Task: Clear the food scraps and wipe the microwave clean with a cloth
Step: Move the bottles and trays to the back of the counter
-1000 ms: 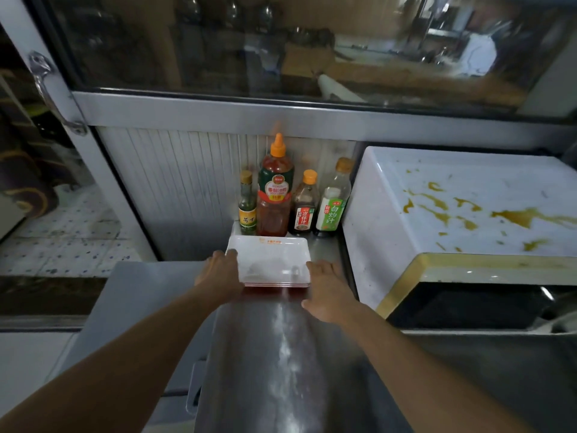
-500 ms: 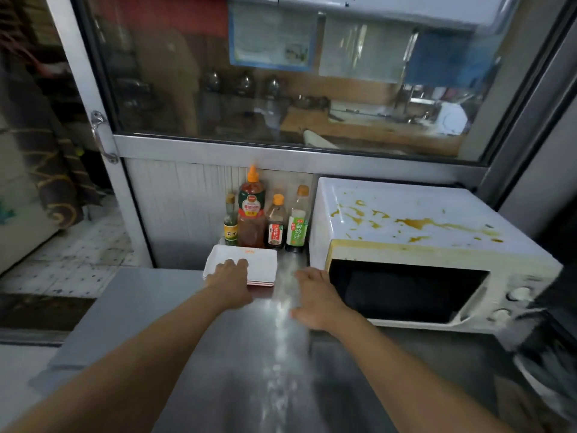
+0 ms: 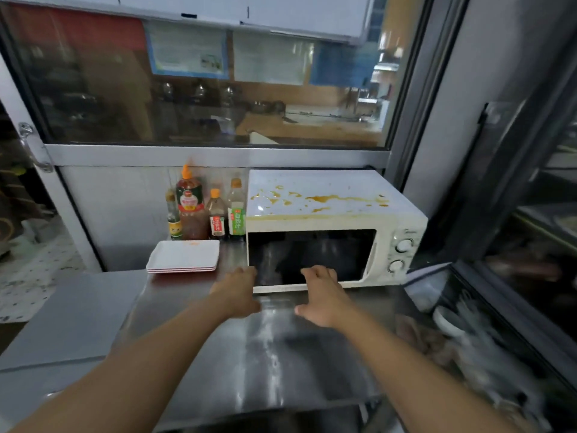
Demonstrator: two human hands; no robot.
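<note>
A white microwave [image 3: 387, 221] stands at the back of the steel counter [image 3: 265, 354], its door shut. Brown-yellow sauce stains [image 3: 331, 199] are splashed across its top. My left hand [image 3: 238, 293] hovers over the counter at the door's lower left corner, fingers apart and empty. My right hand [image 3: 321, 296] is just in front of the dark door window, also empty with fingers spread. A crumpled greyish cloth [image 3: 424, 342] lies on the counter at the right, blurred.
A stack of white rectangular plates [image 3: 184, 256] sits left of the microwave. Several sauce bottles [image 3: 190, 207] stand behind them against the wall. A white bowl [image 3: 446, 321] and blurred clutter lie at the right by a dark glass cabinet.
Both hands have left the plate stack and moved right to the front of the microwave. My view has pulled back and swung right, showing the whole microwave.
</note>
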